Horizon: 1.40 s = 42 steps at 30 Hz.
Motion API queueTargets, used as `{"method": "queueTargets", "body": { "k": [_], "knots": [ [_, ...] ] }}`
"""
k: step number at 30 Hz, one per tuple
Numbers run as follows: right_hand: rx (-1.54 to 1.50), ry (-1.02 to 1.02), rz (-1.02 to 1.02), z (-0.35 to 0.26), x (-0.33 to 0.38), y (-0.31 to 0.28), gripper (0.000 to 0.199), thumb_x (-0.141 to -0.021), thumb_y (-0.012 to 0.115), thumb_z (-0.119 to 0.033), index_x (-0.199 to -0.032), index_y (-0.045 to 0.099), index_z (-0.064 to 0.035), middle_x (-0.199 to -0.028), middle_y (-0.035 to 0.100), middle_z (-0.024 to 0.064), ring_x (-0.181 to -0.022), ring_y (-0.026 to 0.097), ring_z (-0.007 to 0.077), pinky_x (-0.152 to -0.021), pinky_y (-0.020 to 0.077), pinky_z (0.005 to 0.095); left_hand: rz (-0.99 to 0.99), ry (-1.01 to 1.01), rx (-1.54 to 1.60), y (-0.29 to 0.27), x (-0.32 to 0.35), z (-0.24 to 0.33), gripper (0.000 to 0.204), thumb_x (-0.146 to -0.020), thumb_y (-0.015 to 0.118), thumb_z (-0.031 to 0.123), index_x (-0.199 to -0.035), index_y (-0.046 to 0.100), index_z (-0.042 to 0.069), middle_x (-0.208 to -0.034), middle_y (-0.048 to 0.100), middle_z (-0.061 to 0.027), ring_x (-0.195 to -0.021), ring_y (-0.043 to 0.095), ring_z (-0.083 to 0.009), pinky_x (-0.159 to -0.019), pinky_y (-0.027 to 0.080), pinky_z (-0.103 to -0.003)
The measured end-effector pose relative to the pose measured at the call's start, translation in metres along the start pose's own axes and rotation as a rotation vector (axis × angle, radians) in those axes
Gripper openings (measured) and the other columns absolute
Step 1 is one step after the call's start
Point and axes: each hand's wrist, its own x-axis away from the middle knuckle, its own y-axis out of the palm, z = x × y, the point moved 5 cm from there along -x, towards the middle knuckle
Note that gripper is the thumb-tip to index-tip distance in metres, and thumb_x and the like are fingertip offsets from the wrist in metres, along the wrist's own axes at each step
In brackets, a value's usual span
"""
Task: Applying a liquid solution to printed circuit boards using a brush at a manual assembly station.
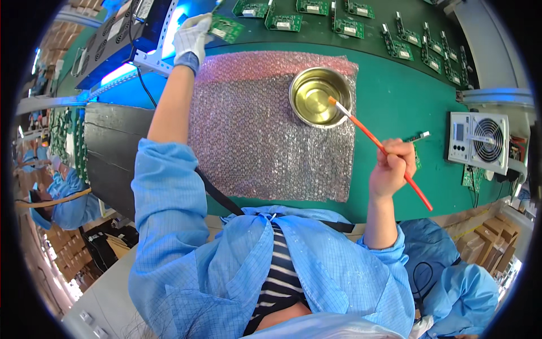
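My left hand (192, 40), in a white glove, reaches far forward and pinches the left edge of a green circuit board (227, 29). My bare right hand (392, 169) is closed round the red handle of a paintbrush (367, 131). The brush slants up to the left, its orange bristles over a round metal bowl (294, 107). Clear yellowish liquid (316, 101) lies in the bowl. Whether the bristles touch the liquid, I cannot tell. Beneath the bowl is a sheet of bubble wrap (271, 152), pinkish along its far edge.
Several more circuit boards (283, 22) stand along the back of the green table (384, 96). One board (418, 155) lies partly behind my right hand. A white fan unit (479, 142) stands at the right. A black machine (116, 37) with blue light is at the left; co-workers in blue sit on both sides.
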Motion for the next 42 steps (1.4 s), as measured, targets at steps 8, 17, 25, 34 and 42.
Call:
{"method": "queueTargets", "body": {
  "k": [8,17,25,34,42],
  "knots": [
    [0.042,0.096,0.041,0.017,-0.006,-0.006,0.005,-0.070,0.041,-0.003,-0.072,0.046,-0.0018,-0.061,0.041,0.0050,-0.052,0.033,0.0114,-0.049,0.0310,0.0246,0.208,0.137,-1.145,-0.022,-0.082,-0.024,0.036,-0.088,0.048,0.042,-0.107,0.068,0.018,-0.109,0.066,-0.0107,-0.099,0.062,-0.0309,-0.088,0.047,-0.043],
    [0.344,0.258,-0.063,0.035,-0.018,0.007,0.003,-0.082,0.051,-0.002,-0.079,0.052,-0.0019,-0.063,0.052,0.0034,-0.053,0.045,0.0076,-0.049,0.0357,0.0201,0.013,0.487,-1.444,0.081,-0.072,-0.008,0.042,-0.088,0.049,0.048,-0.099,0.070,0.013,-0.111,0.065,-0.0102,-0.105,0.059,-0.0312,-0.091,0.046,-0.040],
    [0.378,0.262,-0.145,0.047,-0.029,0.012,0.003,-0.082,0.054,-0.004,-0.081,0.055,-0.0011,-0.065,0.056,0.0042,-0.055,0.048,0.0064,-0.051,0.0394,0.0204,-0.062,-0.154,-0.103,0.030,-0.030,-0.006,0.028,-0.088,0.058,0.021,-0.091,0.055,-0.007,-0.093,0.063,-0.0165,-0.078,0.069,-0.0257,-0.065,0.054,-0.030],
    [0.395,0.182,-0.111,0.020,-0.024,0.000,0.004,-0.079,0.052,-0.003,-0.079,0.055,-0.0011,-0.063,0.054,0.0030,-0.056,0.046,0.0061,-0.051,0.0371,0.0201,-0.352,-0.248,0.891,-0.012,0.066,0.032,0.009,-0.093,0.055,0.011,-0.089,0.058,0.003,-0.101,0.059,-0.0128,-0.102,0.059,-0.0277,-0.088,0.049,-0.041],
    [0.373,0.151,-0.058,-0.014,-0.027,-0.023,0.006,-0.076,0.050,-0.002,-0.072,0.054,-0.0014,-0.058,0.050,0.0017,-0.051,0.041,0.0056,-0.047,0.0306,0.0199,-0.762,-0.329,0.922,0.028,0.140,0.059,0.012,-0.093,0.056,0.013,-0.100,0.056,0.003,-0.111,0.060,-0.0103,-0.101,0.058,-0.0217,-0.088,0.049,-0.041]
  ]
}}
